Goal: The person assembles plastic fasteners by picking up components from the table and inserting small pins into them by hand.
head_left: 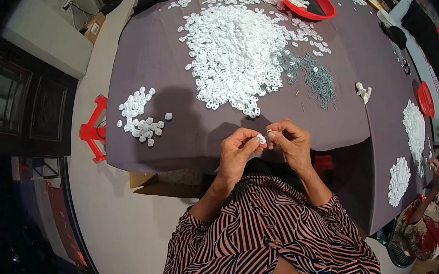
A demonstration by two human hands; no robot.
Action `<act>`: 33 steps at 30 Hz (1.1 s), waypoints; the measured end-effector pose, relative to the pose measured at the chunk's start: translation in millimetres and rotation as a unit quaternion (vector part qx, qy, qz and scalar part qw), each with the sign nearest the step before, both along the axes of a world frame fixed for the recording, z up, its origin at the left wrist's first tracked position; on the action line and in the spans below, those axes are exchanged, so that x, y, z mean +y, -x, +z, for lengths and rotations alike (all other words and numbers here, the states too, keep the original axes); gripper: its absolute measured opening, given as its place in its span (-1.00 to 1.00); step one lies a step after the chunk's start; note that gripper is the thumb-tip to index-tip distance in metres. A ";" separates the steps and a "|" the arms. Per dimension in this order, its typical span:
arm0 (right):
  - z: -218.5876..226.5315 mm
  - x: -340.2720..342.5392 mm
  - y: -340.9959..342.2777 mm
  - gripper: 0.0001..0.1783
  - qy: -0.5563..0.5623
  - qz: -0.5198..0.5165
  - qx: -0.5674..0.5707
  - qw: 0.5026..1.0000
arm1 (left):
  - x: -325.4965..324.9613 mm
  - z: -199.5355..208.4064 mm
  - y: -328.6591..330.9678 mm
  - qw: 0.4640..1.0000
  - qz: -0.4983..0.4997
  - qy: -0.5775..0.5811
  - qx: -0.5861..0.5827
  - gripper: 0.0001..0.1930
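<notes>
My left hand (236,155) is closed in a pinch on a small white oval plastic piece (261,139), held just over the table's near edge. Right beside it, my right hand (295,145) has thumb and fingers pressed together. Whatever lies in that pinch is too small to make out. Beyond both hands spreads a big heap of similar white plastic pieces (235,51). To its right lies a pile of thin grey metal pins (321,82), perhaps nails or screws. A smaller group of white pieces (141,115) sits at the left.
A red basin (330,9) with some white pieces stands at the far right of the dark tablecloth (169,52). A crumpled white scrap (364,93) lies at the right. Another person's hand (438,170) is near more white piles (398,180). A red stool (94,130) stands left.
</notes>
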State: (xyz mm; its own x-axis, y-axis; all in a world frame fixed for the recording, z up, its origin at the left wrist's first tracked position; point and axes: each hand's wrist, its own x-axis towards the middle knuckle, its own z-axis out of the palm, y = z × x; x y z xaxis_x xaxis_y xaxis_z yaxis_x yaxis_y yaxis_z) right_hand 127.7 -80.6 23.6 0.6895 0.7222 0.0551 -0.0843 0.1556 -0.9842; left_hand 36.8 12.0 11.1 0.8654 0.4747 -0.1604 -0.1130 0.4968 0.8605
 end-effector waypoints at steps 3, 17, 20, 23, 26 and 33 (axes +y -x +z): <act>1.2 0.3 1.0 -0.92 0.001 -0.004 0.011 1.000 | -0.7 -1.7 -0.4 1.000 -0.002 -0.005 -0.001 -0.88; 0.2 -0.6 0.7 -0.94 0.040 -0.003 0.013 0.999 | -0.5 -7.1 -1.2 1.000 -0.017 0.010 -0.003 -0.90; 1.3 0.4 3.8 -0.93 0.038 -0.004 0.029 0.999 | 0.1 -6.2 -1.9 1.000 -0.018 0.006 0.002 -0.91; -0.2 0.0 3.0 -0.91 0.048 0.000 -0.004 0.999 | 1.2 -6.7 -1.9 0.999 -0.023 0.025 0.002 -0.93; 0.2 -1.3 1.9 -0.89 0.066 0.017 -0.014 0.998 | 2.3 -6.9 -1.1 0.998 -0.033 0.055 -0.002 -0.93; -0.5 -3.6 1.7 -0.87 0.046 0.023 0.040 0.998 | 4.4 -0.8 -1.3 0.989 -0.069 0.128 -0.006 -0.89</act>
